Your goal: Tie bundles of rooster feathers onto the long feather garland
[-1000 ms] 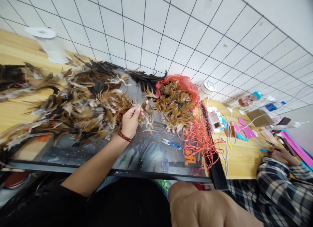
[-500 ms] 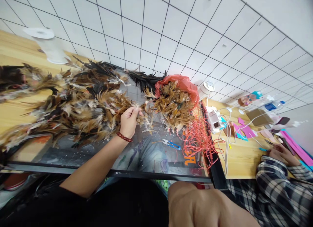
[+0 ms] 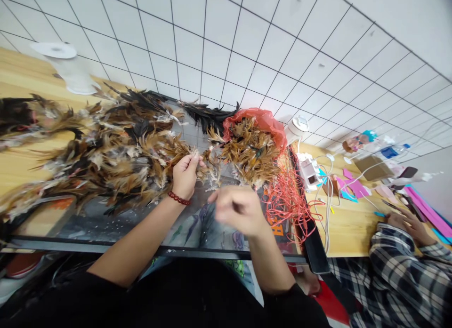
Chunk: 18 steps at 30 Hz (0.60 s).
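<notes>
My left hand (image 3: 185,176), with a red bead bracelet at the wrist, pinches something small and pale at the right edge of a big heap of brown and black feathers (image 3: 120,154). My right hand (image 3: 240,208) is blurred over the dark tabletop (image 3: 102,224), its fingers curled; what they hold, if anything, cannot be made out. Beyond it, brown feathers (image 3: 250,151) spill from a red plastic bag (image 3: 270,123). A tangle of red string (image 3: 289,196) lies to the right of my right hand.
White spool (image 3: 70,67) at the back left. At the right stand a white power strip (image 3: 309,172) with cables, a cardboard box (image 3: 374,168) and coloured paper (image 3: 356,184). A person in a plaid sleeve (image 3: 395,257) works there. White grid-lined wall behind.
My right hand has moved from the bottom of the view up over the tabletop, and now covers the blue scissors. My left hand has stayed in place. The other person's hands have shifted slightly.
</notes>
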Motion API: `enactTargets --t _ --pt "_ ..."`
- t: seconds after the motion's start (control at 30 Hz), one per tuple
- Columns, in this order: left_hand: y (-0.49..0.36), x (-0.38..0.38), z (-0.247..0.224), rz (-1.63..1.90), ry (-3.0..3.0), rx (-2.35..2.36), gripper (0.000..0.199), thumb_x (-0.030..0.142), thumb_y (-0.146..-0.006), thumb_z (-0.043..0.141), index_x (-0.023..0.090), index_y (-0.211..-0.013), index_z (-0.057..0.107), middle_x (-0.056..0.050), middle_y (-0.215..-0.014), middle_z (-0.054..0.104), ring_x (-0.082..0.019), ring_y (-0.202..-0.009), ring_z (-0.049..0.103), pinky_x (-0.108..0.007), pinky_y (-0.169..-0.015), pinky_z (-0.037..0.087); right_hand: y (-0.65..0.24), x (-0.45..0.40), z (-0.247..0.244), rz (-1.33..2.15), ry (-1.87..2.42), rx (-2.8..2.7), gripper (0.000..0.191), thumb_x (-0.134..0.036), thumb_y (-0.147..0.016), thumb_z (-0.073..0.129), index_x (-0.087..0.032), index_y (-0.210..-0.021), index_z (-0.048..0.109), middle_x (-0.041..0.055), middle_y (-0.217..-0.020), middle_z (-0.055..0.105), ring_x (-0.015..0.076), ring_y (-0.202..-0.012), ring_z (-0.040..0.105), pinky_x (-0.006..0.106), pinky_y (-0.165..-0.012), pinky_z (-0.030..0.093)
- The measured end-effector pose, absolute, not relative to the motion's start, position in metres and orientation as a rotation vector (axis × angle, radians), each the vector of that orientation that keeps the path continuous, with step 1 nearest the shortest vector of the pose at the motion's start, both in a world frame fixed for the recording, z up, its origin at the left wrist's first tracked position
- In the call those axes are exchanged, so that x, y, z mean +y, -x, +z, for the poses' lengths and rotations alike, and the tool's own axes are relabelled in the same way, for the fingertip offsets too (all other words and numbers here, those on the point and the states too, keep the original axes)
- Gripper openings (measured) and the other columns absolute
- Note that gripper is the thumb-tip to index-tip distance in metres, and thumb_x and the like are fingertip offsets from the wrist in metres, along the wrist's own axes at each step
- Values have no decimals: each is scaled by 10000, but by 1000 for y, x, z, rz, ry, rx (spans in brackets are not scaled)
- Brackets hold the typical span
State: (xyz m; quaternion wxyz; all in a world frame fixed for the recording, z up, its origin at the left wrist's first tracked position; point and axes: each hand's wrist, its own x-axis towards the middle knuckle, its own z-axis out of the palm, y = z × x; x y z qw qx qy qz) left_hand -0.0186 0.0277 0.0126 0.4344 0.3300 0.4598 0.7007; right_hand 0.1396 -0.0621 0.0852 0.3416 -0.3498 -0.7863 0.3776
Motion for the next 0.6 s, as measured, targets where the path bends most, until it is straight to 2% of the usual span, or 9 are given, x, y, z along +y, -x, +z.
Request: enactTargets --t 0.1,0.2,0.27,0.37,0.53,0.6 --pt "18 28 11 1749 -838 1135 285 456 -765 716 173 -756 687 -2 -640 645 -116 -632 596 -253 -719 490 -141 -26 55 718 1105 -2147 183 -297 -915 552 -199 -930 706 50 -859 619 160 -804 597 289 -762 477" --pt "18 28 9 1757 -846 1140 271 445 -773 704 175 -758 690 0 -647 642 -113 -629 588 -251 -725 483 -148 -6 18 530 1274 -2359 249 -170 -871 574 -189 -1092 687 82 -974 615 200 -939 592 320 -851 472" --pt "18 29 8 1750 -854 1149 266 438 -776 697 173 -757 690 -2 -652 640 -114 -632 584 -252 -724 479 -151 -1 1 490 1321 -2387 231 -175 -877 577 -201 -1078 689 77 -978 616 199 -945 590 315 -852 469" --pt "19 30 3 1731 -898 1175 253 420 -801 668 172 -759 694 -6 -659 646 -126 -658 588 -263 -751 474 -152 -2 -11 426 1298 -2344 148 -216 -906 555 -205 -948 697 65 -922 624 191 -906 588 312 -836 456" --pt "21 32 -9 1663 -1040 1211 226 387 -824 644 186 -755 719 -10 -696 675 -138 -732 605 -260 -833 449 -150 -2 -13 405 1178 -1952 214 -275 -946 482 -185 -857 654 77 -908 639 175 -908 582 297 -845 446" --pt "20 31 -11 1600 -1073 1192 224 391 -817 653 189 -755 726 -16 -712 687 -148 -740 607 -268 -824 451 -148 -2 -13 477 1190 -1774 223 -319 -936 503 -184 -827 644 59 -851 641 163 -838 577 287 -802 445"
